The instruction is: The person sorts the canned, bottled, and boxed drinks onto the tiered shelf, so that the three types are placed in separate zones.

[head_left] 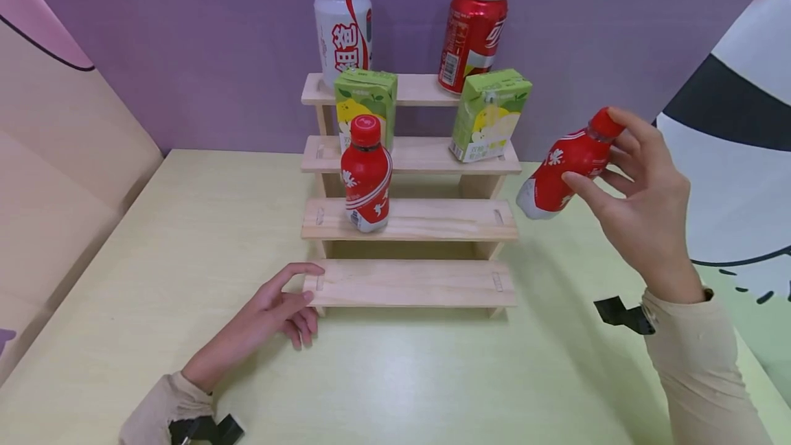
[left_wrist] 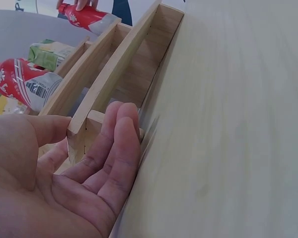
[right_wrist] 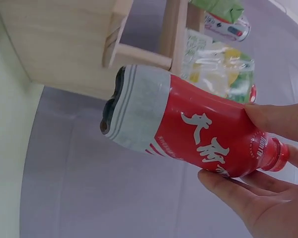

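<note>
My right hand (head_left: 649, 204) holds a red bottle (head_left: 571, 167) in the air to the right of a wooden stepped rack (head_left: 410, 283). Its thumb and fingers pinch the bottle near the red cap, and the white base tilts down to the left. In the right wrist view the bottle (right_wrist: 188, 124) points its base toward the rack's side. My left hand (head_left: 272, 311) grips the left end of the lowest step, index finger on top and thumb at the front edge. A second red bottle (head_left: 366, 180) stands upright on the left of the step above.
Two green juice cartons stand on the second step from the top, one at left (head_left: 377, 91) and one at right (head_left: 491, 115). The top step bears a white can (head_left: 342, 33) and a red can (head_left: 472, 36). A purple backdrop (head_left: 235, 53) rises behind the table (head_left: 395, 376).
</note>
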Available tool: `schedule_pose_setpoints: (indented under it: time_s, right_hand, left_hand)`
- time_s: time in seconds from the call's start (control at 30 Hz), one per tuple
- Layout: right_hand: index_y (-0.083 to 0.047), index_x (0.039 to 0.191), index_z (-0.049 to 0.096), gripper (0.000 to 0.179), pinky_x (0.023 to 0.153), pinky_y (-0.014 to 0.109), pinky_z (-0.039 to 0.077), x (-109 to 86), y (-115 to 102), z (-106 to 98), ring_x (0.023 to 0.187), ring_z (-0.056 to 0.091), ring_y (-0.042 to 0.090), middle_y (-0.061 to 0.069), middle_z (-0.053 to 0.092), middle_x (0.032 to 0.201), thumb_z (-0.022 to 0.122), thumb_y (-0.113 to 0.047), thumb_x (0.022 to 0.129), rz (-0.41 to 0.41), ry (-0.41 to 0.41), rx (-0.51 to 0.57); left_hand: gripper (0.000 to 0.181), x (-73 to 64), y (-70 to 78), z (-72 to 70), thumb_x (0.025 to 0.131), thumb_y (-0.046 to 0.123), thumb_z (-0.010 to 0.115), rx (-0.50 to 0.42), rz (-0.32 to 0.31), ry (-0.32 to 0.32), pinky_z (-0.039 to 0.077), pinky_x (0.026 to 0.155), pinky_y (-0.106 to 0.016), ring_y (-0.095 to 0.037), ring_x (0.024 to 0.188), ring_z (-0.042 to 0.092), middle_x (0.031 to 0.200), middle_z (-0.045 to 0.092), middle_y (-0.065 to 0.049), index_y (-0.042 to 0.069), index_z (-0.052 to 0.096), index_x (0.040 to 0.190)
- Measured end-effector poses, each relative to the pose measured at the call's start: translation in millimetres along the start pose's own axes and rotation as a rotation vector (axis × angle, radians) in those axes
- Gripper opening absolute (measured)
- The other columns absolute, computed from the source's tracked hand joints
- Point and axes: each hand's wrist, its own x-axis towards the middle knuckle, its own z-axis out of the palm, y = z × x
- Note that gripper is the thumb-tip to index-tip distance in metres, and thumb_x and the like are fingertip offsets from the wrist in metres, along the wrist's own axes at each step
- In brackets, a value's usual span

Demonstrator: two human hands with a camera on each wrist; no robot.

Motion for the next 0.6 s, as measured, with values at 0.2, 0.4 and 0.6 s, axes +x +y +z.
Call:
schedule_pose_setpoints:
  time_s: [0.2,0.4,0.6]
  right_hand:
    - [-0.019,0.148,0.045,0.082,0.092,0.014,0.049,-5.4,-16,7,0.120,0.058,0.016,0.005,0.054,0.141,0.077,0.011,0.079,-0.065,-0.014,0.003]
    - [-0.009,0.148,0.046,0.085,0.095,0.017,0.048,-11.2,-29,19,0.124,0.056,0.018,0.007,0.053,0.144,0.076,0.019,0.074,-0.155,-0.035,-0.006]
    - [-0.010,0.149,0.046,0.088,0.097,0.018,0.048,-17.1,-31,31,0.126,0.055,0.016,0.005,0.052,0.146,0.078,0.019,0.072,-0.243,-0.040,-0.022]
  left_hand:
    - [0.041,0.4,-0.9,0.0,0.107,0.018,0.047,0.005,-0.001,0.005,0.060,0.057,-0.045,-0.033,0.066,0.067,0.081,0.064,-0.027,0.014,0.034,0.146]
    - [0.041,0.3,-1.1,0.8,0.107,0.019,0.047,0.006,-0.008,0.012,0.060,0.057,-0.045,-0.032,0.066,0.067,0.081,0.065,-0.026,0.014,0.034,0.145]
    - [0.040,0.3,-0.3,1.1,0.107,0.019,0.047,0.009,-0.011,0.012,0.060,0.057,-0.044,-0.033,0.066,0.067,0.081,0.064,-0.028,0.014,0.034,0.145]
